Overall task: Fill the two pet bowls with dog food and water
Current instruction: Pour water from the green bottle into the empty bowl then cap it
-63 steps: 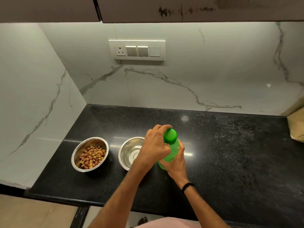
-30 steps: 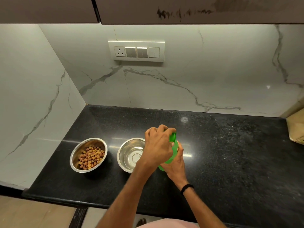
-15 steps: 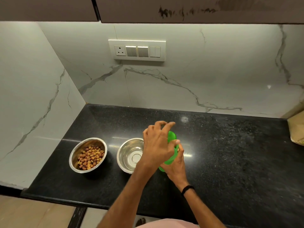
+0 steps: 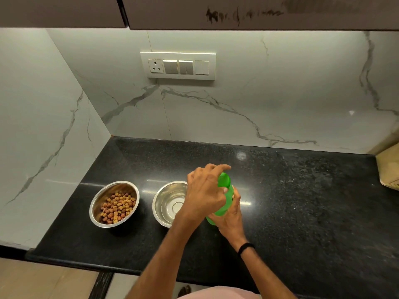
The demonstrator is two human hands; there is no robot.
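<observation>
Two steel bowls stand on the black counter (image 4: pixel 302 212). The left bowl (image 4: pixel 95 203) holds brown and yellow dog food (image 4: pixel 117 207). The right bowl (image 4: pixel 168 203) looks empty, and my left wrist hides part of it. Just right of it is a green bottle (image 4: pixel 226 203), upright and slightly tilted. My right hand (image 4: pixel 231 221), with a black wristband, grips the bottle's body from behind. My left hand (image 4: pixel 205 193) sits over the green cap (image 4: pixel 224 180), thumb against the neck and fingers loosely curled past the top.
A brown paper bag (image 4: pixel 388 169) sits at the counter's far right edge. Marble walls close the left side and the back, with a switch panel (image 4: pixel 178 65) on the back wall. Cabinets hang overhead. The counter's front edge runs just below the bowls.
My left hand has been turning on the cap: closed around it a second ago, fingers spread half a second ago, now curling over it again. The bottle and bowls stay where they were.
</observation>
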